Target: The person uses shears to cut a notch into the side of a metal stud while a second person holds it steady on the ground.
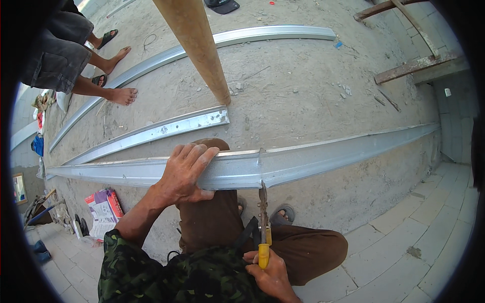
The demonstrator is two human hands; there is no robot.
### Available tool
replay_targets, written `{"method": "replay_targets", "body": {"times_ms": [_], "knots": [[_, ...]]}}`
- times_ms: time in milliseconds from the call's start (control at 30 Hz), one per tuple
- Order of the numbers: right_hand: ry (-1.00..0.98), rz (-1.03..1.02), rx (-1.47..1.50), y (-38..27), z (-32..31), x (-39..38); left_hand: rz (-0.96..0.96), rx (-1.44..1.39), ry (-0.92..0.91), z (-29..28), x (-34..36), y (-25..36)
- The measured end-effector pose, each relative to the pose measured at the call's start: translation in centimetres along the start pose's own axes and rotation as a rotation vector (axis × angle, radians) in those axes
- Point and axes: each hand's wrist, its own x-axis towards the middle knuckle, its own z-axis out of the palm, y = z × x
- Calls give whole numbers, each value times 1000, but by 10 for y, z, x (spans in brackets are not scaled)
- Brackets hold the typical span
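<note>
A long grey galvanized metal channel [328,157] lies across my lap from left to right. My left hand [183,174] is closed over it left of the middle, fingers over the far edge and thumb at the near edge. A cut line crosses the channel just right of that hand, and the channel bends slightly there. In my right hand [275,275] is a pair of tin snips [262,217] with yellow handles, held upright below the channel. Their jaws meet the channel's near edge at the cut line. Whether the blades are apart cannot be made out.
A shorter metal channel [172,127] and a long one [273,33] lie on the dusty floor beyond. A wooden post [199,45] stands between them. Another person's bare foot [121,96] is at upper left. A wooden frame [409,68] is at right, a printed bag [104,209] at lower left.
</note>
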Motion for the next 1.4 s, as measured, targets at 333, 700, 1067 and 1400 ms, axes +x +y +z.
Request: {"method": "replay_targets", "body": {"times_ms": [333, 700, 1067, 1400], "knots": [[89, -63, -112, 14, 26, 5, -46, -9, -39, 3, 3, 0], [-114, 11, 200, 6, -25, 5, 135, -527, 221, 13, -32, 75], [-171, 83, 476, 7, -22, 7, -765, -1386, -571, 115, -6, 116], [-230, 163, 621, 7, -18, 8, -732, -2016, -506, 150, -26, 150]]}}
